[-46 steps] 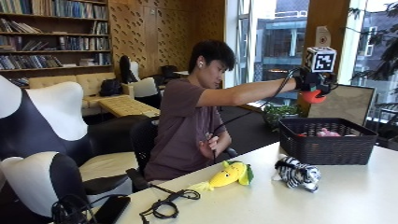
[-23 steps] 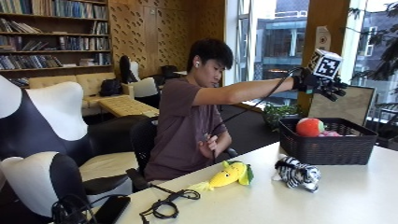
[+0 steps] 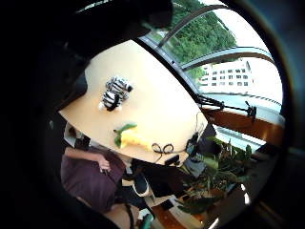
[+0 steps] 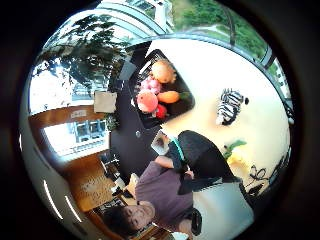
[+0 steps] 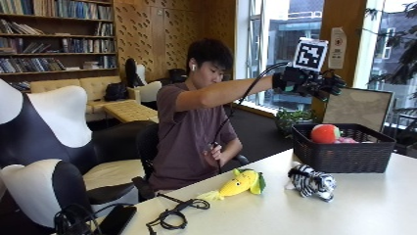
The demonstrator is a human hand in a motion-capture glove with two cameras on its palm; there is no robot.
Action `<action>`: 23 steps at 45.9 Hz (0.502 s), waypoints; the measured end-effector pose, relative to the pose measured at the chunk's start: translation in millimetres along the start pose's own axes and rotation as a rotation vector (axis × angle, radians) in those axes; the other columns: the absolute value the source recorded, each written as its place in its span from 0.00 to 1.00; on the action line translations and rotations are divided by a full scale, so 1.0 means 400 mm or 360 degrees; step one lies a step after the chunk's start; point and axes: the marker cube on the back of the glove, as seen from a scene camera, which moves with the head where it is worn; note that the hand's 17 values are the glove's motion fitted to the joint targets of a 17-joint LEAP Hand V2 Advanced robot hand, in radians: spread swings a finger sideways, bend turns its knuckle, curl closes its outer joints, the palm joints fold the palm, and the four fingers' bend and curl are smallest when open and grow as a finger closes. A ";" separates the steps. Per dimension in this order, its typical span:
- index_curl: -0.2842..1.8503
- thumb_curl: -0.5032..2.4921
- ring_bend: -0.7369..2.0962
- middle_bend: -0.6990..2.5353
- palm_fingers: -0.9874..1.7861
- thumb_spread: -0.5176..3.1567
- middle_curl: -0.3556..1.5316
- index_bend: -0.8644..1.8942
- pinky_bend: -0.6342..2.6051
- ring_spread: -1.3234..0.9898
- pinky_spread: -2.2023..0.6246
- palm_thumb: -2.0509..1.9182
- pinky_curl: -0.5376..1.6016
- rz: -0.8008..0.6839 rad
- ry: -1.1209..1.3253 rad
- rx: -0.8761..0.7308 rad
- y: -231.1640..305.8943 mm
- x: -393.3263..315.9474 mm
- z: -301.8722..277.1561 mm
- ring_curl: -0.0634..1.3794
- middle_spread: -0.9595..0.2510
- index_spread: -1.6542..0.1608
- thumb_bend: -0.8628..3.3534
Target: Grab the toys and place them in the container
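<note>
Change: sitting in the basket now, the red ball, no longer gripped in the gloved right hand as a second ago; fingers now spreading open above the basket, holding nothing.

Right hand: hovering high over the black wicker basket, arm stretching out from the shoulder, fingers fanning outward and relaxed.

Basket: standing on the pale table near the window side; holding the red ball against its near rim, with a pink toy just beside it. Showing more from the thumb-side palm view: an orange round toy, a carrot-shaped toy, the pink toy and the red ball all lying together inside.

Zebra toy: lying on the table just in front of the basket, apart from it, untouched.

Yellow corn toy: lying on the table beside the zebra, green leaves pointing toward the zebra, nearer the seated person.

Little-finger palm view: looking down on the table, catching the zebra toy and the yellow corn toy well below the palm.

Other hand: resting bare at the person's lap, below the table edge.

Also on table: black cable loops coiling near the front edge, beside a dark phone-like object.
</note>
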 end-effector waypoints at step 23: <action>0.20 0.30 0.32 0.24 0.24 0.48 0.28 0.35 0.49 0.60 0.81 0.57 0.41 0.0087 0.0079 -0.0515 -0.170 0.076 0.598 0.28 0.85 0.77 0.20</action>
